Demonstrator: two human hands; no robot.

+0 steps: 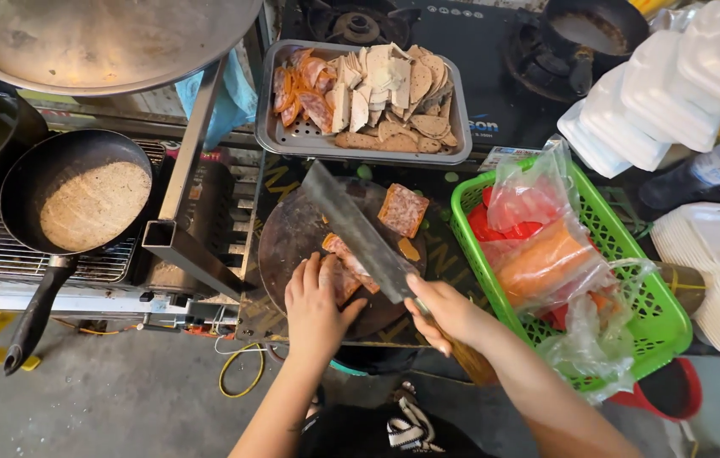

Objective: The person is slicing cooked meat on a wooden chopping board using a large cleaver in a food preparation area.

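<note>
The cleaver (358, 231) has a dull grey metal blade and a wooden handle. The round cutting board (292, 237) looks like dark, worn wood. The tray (268, 127) is matt, perforated steel. The basket (661, 318) is glossy green plastic; the bags (538, 246) in it are thin clear film. The frying pan (25, 182) is matt black metal. The food boxes (674, 93) are white foam.

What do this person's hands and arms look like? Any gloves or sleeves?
Both are bare: the left hand and right hand wear no gloves, and no sleeves, rings, watch or bracelets show on the forearms. The fingernails look short and plain.
</note>
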